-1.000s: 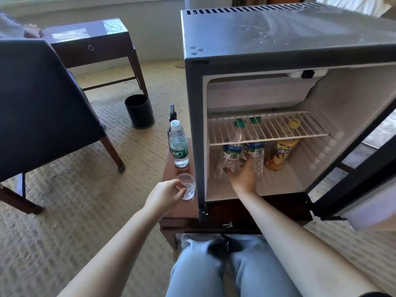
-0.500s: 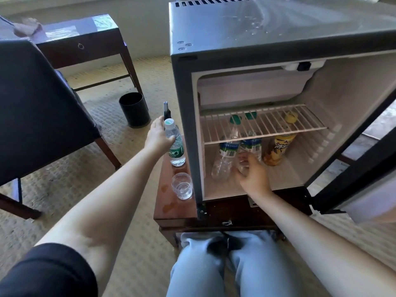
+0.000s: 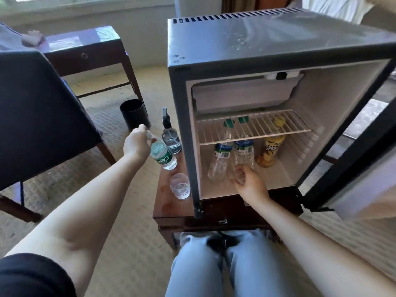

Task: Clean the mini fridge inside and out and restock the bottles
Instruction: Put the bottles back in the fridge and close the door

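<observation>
Low at the open mini fridge (image 3: 235,39), the person's right hand (image 3: 249,183) curls round the base of the middle water bottle (image 3: 244,151) on its floor. Left, past a glass (image 3: 180,186), the left hand (image 3: 137,143) grips a tilted bottle (image 3: 164,156) by its top, beside a spray bottle (image 3: 170,136).

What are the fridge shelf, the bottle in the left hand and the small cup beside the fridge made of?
The fridge shelf: wire rods, probably metal with a white coating; thin parallel bars.
The bottle gripped by the left hand: clear thin plastic, glossy; see-through wall, green printed label.
The cup: clear and shiny, glass or hard plastic, cannot tell; bright glints on rim.
</observation>
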The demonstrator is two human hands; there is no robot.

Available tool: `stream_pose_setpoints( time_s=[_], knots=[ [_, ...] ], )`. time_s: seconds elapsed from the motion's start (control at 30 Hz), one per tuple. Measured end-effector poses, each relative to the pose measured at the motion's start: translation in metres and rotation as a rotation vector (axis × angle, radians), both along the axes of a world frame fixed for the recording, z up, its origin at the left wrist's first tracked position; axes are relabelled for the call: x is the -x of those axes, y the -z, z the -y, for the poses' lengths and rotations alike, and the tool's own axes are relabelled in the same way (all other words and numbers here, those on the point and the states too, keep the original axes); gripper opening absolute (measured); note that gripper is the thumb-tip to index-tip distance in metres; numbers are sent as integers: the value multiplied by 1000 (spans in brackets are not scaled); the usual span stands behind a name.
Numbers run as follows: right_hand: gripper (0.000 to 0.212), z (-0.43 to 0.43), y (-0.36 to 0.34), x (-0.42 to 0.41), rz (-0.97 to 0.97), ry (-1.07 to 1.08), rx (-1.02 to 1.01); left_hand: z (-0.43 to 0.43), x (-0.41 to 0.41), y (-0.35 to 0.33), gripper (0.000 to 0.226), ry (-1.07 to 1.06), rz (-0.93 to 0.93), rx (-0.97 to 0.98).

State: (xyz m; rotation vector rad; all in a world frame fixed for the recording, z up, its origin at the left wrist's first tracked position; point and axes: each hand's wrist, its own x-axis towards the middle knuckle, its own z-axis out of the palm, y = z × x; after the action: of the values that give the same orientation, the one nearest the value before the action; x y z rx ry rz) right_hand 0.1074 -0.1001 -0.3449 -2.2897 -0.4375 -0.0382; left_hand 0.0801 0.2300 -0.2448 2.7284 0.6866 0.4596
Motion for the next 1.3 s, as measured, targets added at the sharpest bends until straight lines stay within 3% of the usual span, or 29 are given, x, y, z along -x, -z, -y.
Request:
stream_pose_setpoints(
  time_s=[0.17,0.27,0.4,0.5,0.67,0.83,0.93,1.07,1.13,1.3],
  knots=[
    [34,-5,-31,45,-24,0,-19,14,60,-67,43,100,7,-134],
    [46,-16,-48,78,-88,-78,-50,38,90,-99,45,165,-79,-145],
    [80,-22,-66,114,-147,-327,-113,83,122,-112,44,335,-107,-12],
    [87,-13,-76,125,-215,-422,-88,123,131,-95,43,451,-54,149],
    [73,33,-59,102,-202,-151,73,174,104,-64,43,573,-2,275],
    [71,47,-37,55,-229,31,113,160,81,-2,24,525,-326,118],
    [71,9,-27,29,-266,33,58,136,94,39,26,511,-468,33],
    [72,-45,-9,12,-337,89,-80,107,119,79,29,426,-567,65],
    [73,-61,-4,5,-329,146,-135,92,121,84,28,351,-533,108],
    [78,-64,8,11,-258,177,-35,77,105,76,22,289,-364,185]
  ],
)
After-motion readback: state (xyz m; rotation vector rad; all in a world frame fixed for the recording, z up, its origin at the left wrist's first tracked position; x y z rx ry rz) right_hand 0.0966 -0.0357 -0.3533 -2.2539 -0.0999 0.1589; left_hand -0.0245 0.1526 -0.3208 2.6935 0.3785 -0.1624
